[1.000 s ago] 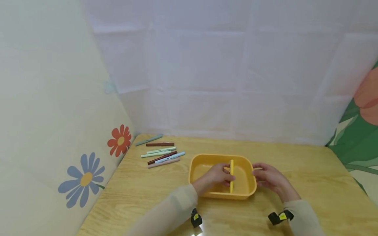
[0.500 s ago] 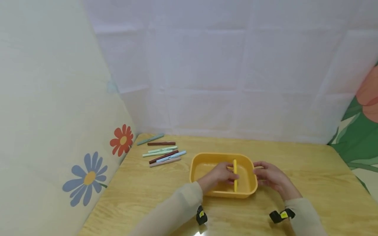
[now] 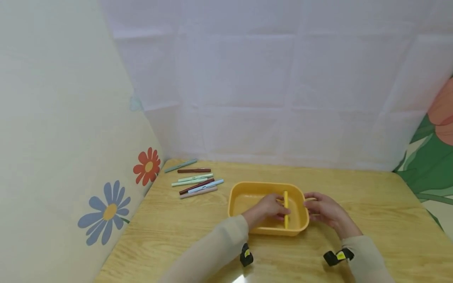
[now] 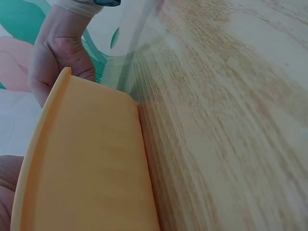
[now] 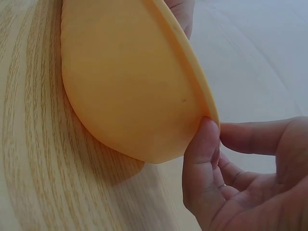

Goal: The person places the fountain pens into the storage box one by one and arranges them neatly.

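Note:
A yellow rectangular plastic container (image 3: 260, 189) with rounded corners rests on the table in the head view. My left hand (image 3: 270, 206) reaches over its near rim and pinches a yellow pen (image 3: 286, 199) inside it. The pen points away from me, close to the container's right end. My right hand (image 3: 327, 212) pinches the right rim; in the right wrist view its thumb (image 5: 201, 159) presses the outer wall (image 5: 125, 77). From the left wrist, the near wall (image 4: 91, 154) hides the pen and most of my left hand (image 4: 8, 192).
Several pens lie in a loose group at the table's back left, among them a light blue pen (image 3: 206, 186), a dark red pen (image 3: 194, 170) and a grey-green pen (image 3: 180, 165). A white sheet (image 3: 240, 78) hangs behind the wooden table (image 3: 375, 208).
My left hand has shifted the yellow pen to the right within the container, nearer its right end. My right hand has stayed at the rim. The head view has moved slightly.

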Demonstrator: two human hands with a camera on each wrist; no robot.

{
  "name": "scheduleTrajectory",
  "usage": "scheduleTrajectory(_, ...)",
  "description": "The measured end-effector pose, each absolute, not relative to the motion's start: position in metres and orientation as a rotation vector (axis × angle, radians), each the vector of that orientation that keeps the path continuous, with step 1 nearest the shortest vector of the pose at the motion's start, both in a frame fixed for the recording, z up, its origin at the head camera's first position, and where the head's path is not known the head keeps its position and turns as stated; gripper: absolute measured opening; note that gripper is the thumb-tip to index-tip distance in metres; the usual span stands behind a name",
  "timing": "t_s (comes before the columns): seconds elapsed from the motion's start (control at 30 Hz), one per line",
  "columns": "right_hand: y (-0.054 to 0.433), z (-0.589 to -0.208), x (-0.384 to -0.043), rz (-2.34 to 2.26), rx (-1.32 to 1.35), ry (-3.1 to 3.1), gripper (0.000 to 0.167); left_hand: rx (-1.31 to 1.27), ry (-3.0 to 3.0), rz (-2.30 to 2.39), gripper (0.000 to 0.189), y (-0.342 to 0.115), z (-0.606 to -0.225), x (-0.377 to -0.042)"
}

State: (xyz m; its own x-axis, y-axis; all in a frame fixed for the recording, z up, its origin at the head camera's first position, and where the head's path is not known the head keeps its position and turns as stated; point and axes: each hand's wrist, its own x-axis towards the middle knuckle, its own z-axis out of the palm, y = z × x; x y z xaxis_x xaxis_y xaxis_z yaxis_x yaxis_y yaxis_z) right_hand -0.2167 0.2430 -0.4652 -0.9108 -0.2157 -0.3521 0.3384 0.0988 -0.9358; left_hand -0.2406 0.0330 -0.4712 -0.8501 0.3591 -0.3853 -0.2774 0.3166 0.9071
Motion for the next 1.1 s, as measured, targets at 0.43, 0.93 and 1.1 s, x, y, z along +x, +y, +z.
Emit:
scheduleTrajectory(0.43,0.243,-0.464,-0.216,-1.866,0.135,1.982,0.052,0.028,2.069,1.546,0.050,0.042,-0.477,-0.241)
scheduleTrajectory(0.93,0.242,-0.462,-0.215,-1.851,0.118,1.989,0.051,0.028,2.137,1.512,0.035,0.053,-0.476,-0.236)
scheduleTrajectory(1.1,0.244,-0.463,-0.215,-1.848,0.115,1.987,0.051,0.053,2.182,1.471,0.028,0.054,-0.472,-0.235)
